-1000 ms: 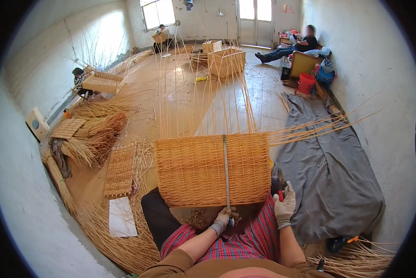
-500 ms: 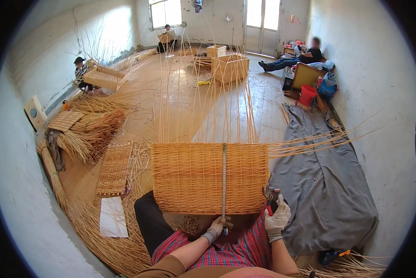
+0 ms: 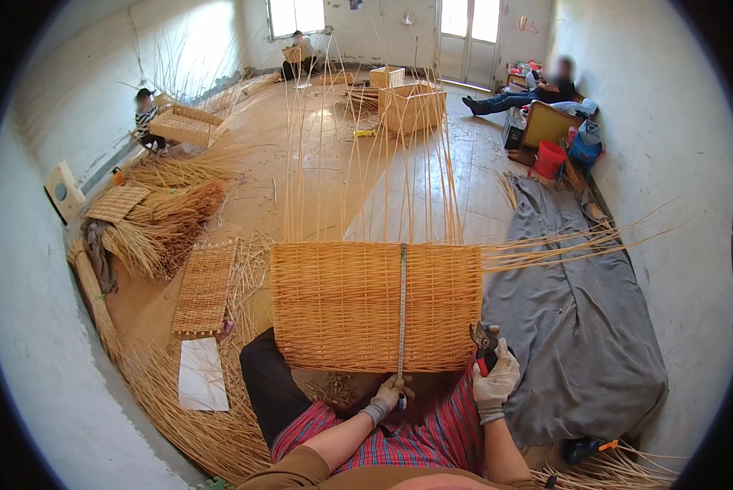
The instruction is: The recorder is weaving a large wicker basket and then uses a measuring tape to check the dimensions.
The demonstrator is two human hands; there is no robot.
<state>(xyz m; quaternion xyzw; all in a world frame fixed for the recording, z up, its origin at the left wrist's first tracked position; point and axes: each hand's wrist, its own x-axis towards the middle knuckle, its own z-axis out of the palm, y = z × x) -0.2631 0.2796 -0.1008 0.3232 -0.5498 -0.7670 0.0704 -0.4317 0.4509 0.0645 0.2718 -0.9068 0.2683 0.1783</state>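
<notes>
A rectangular woven wicker panel [image 3: 338, 302] stands across my lap, long loose rods rising from its top edge and others trailing right. A steel tape measure [image 3: 402, 310] runs vertically over the panel, right of its middle. My gloved left hand [image 3: 389, 394] grips the tape's case just below the panel's lower edge. My gloved right hand [image 3: 496, 380] holds red-handled pruning shears [image 3: 482, 353], blades up, beside the panel's lower right corner. A striped cloth [image 3: 444, 441] covers part of my lap.
Rod bundles [image 3: 171, 224], a smaller woven mat [image 3: 203, 286] and white sheet [image 3: 205, 376] lie left. A grey cloth [image 3: 570, 327] covers something right. Wicker boxes [image 3: 411, 110] stand ahead; people [image 3: 146, 122] sit by the walls, one reclining [image 3: 550, 90] near a red bucket [image 3: 548, 159].
The panel and both hands shift slightly down, then a little up and right in view. The shears are more upright beside the panel's edge than a second ago; both grips are unchanged.
</notes>
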